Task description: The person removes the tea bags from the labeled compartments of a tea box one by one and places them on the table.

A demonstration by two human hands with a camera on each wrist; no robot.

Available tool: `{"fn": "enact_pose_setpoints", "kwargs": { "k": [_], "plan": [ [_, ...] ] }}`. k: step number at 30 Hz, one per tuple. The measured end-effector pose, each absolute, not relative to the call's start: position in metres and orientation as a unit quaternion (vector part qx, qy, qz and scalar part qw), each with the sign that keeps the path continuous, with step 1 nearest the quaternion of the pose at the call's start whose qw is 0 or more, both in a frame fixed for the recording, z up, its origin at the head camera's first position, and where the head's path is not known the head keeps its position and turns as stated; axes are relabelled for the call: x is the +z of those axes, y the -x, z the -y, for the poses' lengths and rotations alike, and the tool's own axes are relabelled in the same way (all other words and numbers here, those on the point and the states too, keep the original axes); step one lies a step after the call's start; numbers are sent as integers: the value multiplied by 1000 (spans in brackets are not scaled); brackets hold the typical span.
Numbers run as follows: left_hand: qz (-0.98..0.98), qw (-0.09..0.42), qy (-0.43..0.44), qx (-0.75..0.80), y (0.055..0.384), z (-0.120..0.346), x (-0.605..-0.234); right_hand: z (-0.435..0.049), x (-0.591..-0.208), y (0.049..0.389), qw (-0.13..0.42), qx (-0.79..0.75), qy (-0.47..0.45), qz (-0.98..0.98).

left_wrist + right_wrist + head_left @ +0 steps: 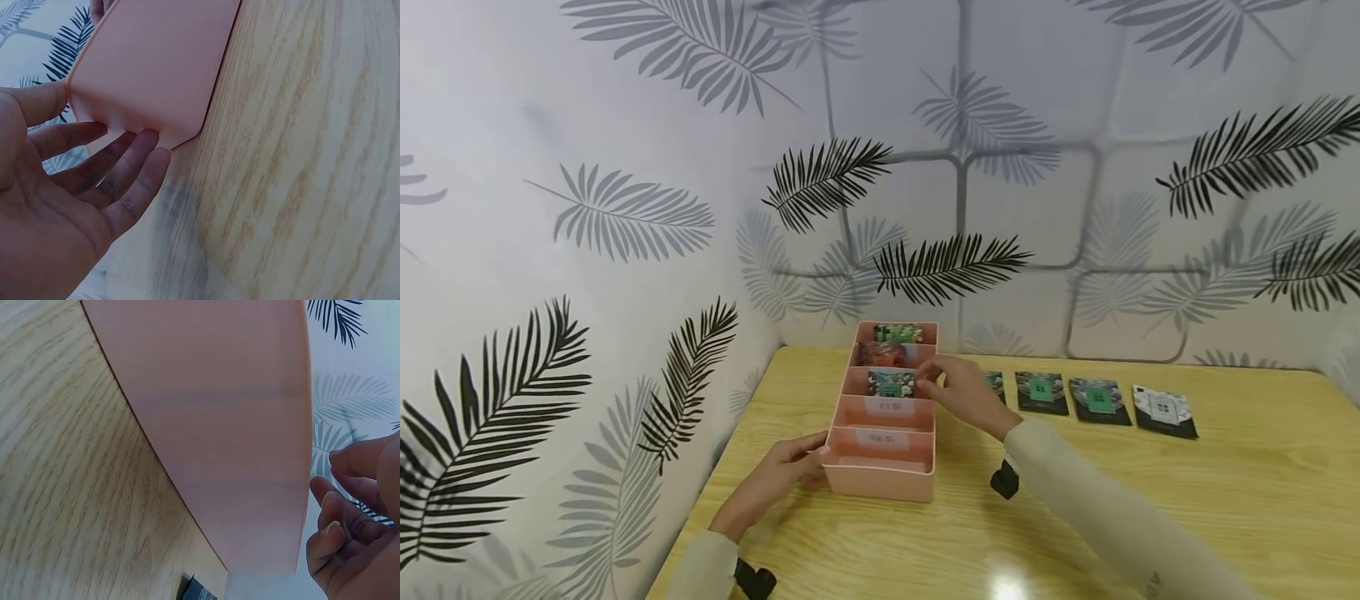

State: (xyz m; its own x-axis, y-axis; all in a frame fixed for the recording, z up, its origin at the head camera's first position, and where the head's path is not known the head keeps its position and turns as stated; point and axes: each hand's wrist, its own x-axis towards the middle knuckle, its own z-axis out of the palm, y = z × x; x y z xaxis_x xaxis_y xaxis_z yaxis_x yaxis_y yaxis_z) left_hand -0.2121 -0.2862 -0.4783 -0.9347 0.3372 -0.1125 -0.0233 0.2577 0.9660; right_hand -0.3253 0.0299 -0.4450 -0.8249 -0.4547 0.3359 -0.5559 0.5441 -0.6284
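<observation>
A pink divided storage box (pixel 880 482) stands on the wooden table. My left hand (pixel 782 471) holds its near left corner; in the left wrist view the thumb is at the rim and the fingertips press the outer wall. My right hand (pixel 962 392) hovers at the right rim by the middle compartment, its fingers bent with nothing visible between them. Inside that compartment lies a dark packet with a green label (pixel 891 385). Behind it are a reddish packet (pixel 882 354) and a green packet (pixel 898 333), each in its own compartment.
To the right of the box, dark packets with green labels (pixel 1042 392) and one with a white label (pixel 1165 410) lie in a row; my right hand partly hides the leftmost. Paper labels (pixel 889 407) mark the two near compartments. A leaf-patterned curtain (pixel 625 208) borders the table.
</observation>
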Motion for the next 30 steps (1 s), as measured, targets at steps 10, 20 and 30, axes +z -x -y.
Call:
{"fn": "enact_pose_setpoints", "kwargs": {
  "k": [10, 20, 30],
  "plan": [
    [-783, 145, -106, 595, 214, 283, -481, -16, -446, 325, 55, 361, -285, 886],
    [-779, 146, -108, 600, 212, 286, -480, -5, -442, 328, 52, 289, -273, 916],
    [-781, 144, -104, 599, 212, 286, -480, 3, -436, 328, 26, 288, -233, 929]
  ]
}}
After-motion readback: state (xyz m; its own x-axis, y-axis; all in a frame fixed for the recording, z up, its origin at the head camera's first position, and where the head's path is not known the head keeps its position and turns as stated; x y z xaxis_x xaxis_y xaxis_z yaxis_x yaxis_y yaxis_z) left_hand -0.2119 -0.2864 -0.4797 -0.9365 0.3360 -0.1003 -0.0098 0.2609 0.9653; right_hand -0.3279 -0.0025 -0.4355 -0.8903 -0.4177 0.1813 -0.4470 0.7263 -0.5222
